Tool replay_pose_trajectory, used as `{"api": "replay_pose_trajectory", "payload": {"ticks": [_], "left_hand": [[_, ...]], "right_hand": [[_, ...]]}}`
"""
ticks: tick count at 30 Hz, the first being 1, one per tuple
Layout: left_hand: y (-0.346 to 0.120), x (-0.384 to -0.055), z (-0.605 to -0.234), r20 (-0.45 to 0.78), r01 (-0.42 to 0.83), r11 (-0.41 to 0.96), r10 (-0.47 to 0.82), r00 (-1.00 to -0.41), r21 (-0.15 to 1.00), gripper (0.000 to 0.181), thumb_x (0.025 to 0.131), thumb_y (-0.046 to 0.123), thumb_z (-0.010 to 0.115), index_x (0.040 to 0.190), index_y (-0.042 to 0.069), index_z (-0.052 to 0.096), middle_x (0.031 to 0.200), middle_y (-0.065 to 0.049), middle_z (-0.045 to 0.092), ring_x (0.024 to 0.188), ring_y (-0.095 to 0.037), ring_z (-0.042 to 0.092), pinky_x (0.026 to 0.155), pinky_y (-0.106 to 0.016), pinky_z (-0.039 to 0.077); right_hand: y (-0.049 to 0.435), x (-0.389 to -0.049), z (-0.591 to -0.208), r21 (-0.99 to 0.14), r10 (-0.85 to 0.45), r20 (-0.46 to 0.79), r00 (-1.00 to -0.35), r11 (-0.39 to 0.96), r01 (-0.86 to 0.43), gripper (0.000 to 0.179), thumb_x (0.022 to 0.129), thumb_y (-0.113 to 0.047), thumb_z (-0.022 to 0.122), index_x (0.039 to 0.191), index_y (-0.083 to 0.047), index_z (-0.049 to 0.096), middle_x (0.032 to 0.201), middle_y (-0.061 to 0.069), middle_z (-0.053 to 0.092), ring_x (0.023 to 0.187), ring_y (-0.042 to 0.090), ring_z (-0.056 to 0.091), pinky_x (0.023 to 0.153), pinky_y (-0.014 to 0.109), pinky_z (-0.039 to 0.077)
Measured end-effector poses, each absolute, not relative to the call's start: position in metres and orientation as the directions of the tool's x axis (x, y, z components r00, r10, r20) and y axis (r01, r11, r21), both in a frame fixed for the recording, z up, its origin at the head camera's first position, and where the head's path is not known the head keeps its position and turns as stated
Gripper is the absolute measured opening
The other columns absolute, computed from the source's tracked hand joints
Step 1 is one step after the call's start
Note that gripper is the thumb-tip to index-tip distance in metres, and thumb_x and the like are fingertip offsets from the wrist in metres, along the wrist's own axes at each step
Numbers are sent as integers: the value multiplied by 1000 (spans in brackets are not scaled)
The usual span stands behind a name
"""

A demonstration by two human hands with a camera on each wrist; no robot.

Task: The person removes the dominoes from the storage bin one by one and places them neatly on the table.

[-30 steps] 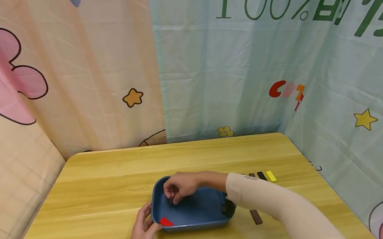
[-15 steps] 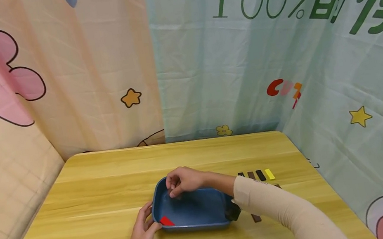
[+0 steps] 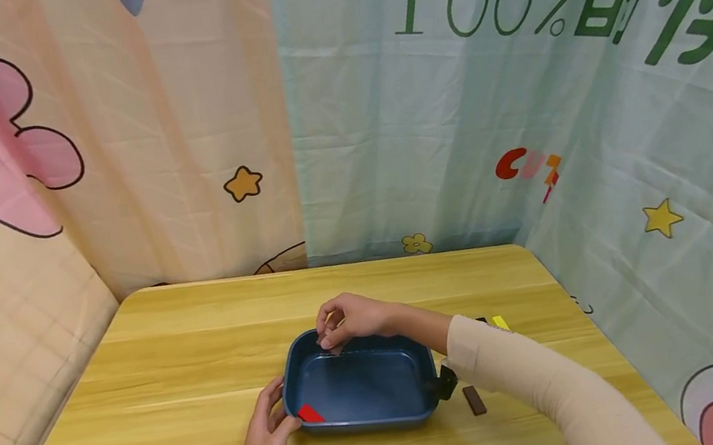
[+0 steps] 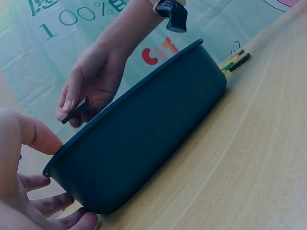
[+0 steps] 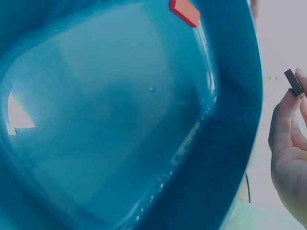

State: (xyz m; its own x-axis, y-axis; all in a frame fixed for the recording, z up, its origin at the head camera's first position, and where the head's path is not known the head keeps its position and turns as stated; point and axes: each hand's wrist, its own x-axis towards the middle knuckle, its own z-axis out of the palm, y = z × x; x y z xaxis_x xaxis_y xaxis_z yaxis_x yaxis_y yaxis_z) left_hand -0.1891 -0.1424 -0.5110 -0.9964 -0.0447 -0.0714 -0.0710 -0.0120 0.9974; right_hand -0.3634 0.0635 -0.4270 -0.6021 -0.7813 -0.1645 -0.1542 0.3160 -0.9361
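Observation:
My left hand (image 3: 267, 423) holds a blue plastic basin (image 3: 367, 424) at its left end, thumb on the rim and fingers along the outer wall. A red domino-like block (image 3: 310, 414) lies inside, in the near left corner. Between thumb and fingers of my right hand (image 3: 354, 318) is a dark brown domino block (image 4: 76, 110), pinched near the basin's far left rim. In the right wrist view the hand and dark block (image 5: 293, 82) appear beyond the basin wall. Only the red block shows on the basin floor (image 5: 105, 110).
A dark brown block (image 3: 474, 400) lies on the wooden table right of the basin. Behind the right sleeve (image 3: 528, 374) a yellow block (image 3: 500, 323) and a black one partly show. A black wrist camera (image 3: 447, 382) hangs beside the basin's right end. Printed curtains surround the table.
My right hand has risen from low inside the basin and moved back and slightly right toward the far rim, with the dark block pinched. The left hand and basin stay put.

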Motion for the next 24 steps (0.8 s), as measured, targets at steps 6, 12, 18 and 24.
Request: {"api": "replay_pose_trajectory", "payload": {"ticks": [6,12,18,24], "left_hand": [[-143,-187,-511,-60,-59,-21,-38,-997,998,70,91,-7,56,157,5,35,157,-23,36,138,-45,44,93,-23,47],[-140,-186,-514,5,5,-36,13,-1000,999,78,91,-2,71,159,8,32,159,-22,36,137,-44,47,102,-32,47],[-137,-186,-518,32,27,-99,54,-998,995,97,83,-2,83,161,13,29,154,-24,40,132,-40,53,100,-31,50],[-137,-185,-517,40,36,-97,36,-999,995,100,82,-2,84,163,10,26,154,-27,42,134,-43,51,100,-34,50]], "right_hand": [[78,-355,-413,-936,-752,-142,-644,313,-159,13,94,2,72,105,1,66,94,15,72,81,26,71,82,41,60],[98,-346,-408,-936,-720,-112,-685,307,-171,14,93,0,73,104,1,65,91,14,70,79,27,71,81,40,60],[119,-341,-413,-939,-680,-79,-729,297,-175,15,93,-2,75,104,0,65,92,14,69,78,27,71,81,42,60],[139,-333,-414,-948,-627,-62,-776,280,-150,13,94,-3,74,103,0,65,95,14,69,80,26,70,83,48,60]]}}
